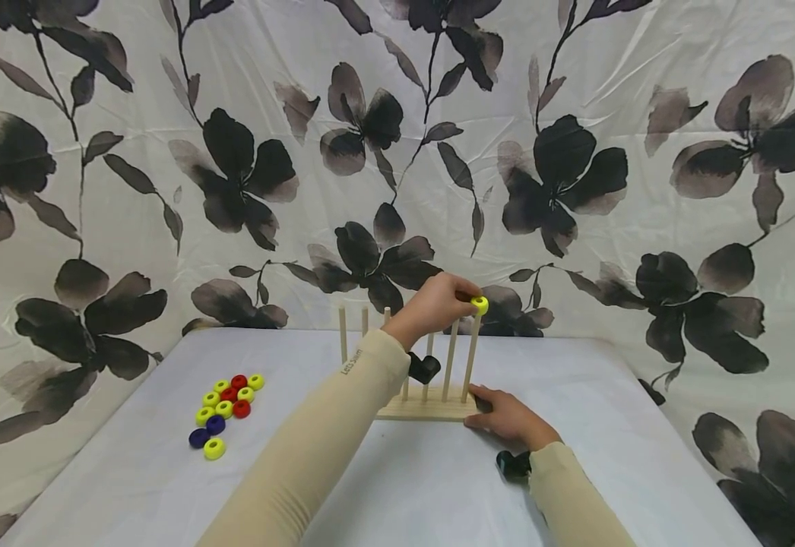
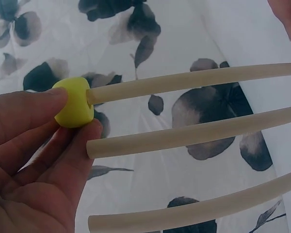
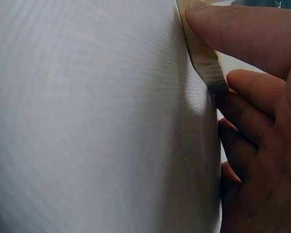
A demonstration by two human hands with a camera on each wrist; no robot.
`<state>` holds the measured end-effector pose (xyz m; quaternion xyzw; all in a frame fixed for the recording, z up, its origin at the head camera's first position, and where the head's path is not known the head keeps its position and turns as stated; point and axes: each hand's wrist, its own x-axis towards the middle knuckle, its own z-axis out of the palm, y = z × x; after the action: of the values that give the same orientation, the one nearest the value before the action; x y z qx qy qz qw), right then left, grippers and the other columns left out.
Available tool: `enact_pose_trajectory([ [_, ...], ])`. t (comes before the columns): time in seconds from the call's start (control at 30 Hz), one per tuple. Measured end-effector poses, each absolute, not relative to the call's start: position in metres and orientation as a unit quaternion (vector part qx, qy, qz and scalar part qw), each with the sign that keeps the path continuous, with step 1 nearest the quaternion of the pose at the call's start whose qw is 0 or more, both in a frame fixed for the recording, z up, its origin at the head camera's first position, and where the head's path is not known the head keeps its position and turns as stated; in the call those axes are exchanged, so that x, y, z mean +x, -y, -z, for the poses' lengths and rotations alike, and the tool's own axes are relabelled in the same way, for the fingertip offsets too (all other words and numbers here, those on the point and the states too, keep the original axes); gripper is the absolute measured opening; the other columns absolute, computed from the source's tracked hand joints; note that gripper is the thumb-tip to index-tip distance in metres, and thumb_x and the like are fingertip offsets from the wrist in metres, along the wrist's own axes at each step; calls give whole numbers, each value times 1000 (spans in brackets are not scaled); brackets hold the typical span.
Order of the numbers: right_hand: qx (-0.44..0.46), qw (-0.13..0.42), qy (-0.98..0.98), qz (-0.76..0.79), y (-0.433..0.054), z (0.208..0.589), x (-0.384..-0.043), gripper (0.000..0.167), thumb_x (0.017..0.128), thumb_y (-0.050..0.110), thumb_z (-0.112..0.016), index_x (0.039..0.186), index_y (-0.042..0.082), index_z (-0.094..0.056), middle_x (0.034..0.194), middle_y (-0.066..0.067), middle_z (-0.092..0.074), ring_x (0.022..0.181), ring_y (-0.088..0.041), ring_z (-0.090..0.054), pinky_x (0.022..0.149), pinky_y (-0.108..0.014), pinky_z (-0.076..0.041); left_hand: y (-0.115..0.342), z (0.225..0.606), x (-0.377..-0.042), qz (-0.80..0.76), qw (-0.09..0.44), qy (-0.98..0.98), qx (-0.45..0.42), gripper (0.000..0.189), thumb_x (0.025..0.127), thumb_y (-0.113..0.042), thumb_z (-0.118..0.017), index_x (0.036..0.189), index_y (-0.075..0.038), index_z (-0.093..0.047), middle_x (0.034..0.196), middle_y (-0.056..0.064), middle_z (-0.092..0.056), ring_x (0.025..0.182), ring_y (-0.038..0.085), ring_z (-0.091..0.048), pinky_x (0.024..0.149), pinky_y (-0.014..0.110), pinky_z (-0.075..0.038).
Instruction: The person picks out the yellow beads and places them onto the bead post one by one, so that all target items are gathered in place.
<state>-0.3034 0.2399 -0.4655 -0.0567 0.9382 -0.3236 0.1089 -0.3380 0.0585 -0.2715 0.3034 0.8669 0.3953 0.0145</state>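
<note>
Off to the left of the wooden peg rack (image 1: 428, 411), a loose bunch of beads (image 1: 225, 415) is scattered on the white surface (image 1: 432, 486): two blue, seven yellow and three red, all sitting well apart from the rack. Next over, a beige sleeve (image 1: 325, 437) is stretched across the front of the rack, so some of the pegs are partly blocked. A black gadget (image 1: 425, 368) is worn at that wrist. Up at the rack's top right, one more yellow bead (image 2: 75, 106) is pinched by the left-hand grip (image 1: 438, 305), held right at the tip of the rightmost peg (image 1: 470, 361), hole toward it; how deep the peg sits in there can't really be told. Down at the rack's right end, the base is grasped by the right-hand grip (image 1: 507, 418), thumb at the front edge. Behind the rack, a flowery cloth (image 1: 236, 182) can be seen.
</note>
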Motion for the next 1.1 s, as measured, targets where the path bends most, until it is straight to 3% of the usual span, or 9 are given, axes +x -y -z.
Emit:
enact_pose_trajectory([
  [0.7, -57, 111, -941, 315, -233, 464, -304, 74, 83, 41, -73, 148, 23, -42, 154, -10, -39, 142, -36, -34, 112, -61, -30, -55, 275, -336, -350, 6, -884, 311, 30, 92, -11, -64, 121, -5, -67, 118, 9, -69, 107, 18, -66, 89, 28, -55],
  [1.1, -50, 111, -940, 319, -238, 465, -304, 75, 82, 41, -74, 147, 21, -43, 154, -11, -39, 143, -38, -32, 113, -61, -29, -37, 275, -330, -318, -41, -894, 313, 31, 94, -14, -60, 124, -11, -66, 126, 6, -64, 118, 22, -60, 99, 37, -51],
])
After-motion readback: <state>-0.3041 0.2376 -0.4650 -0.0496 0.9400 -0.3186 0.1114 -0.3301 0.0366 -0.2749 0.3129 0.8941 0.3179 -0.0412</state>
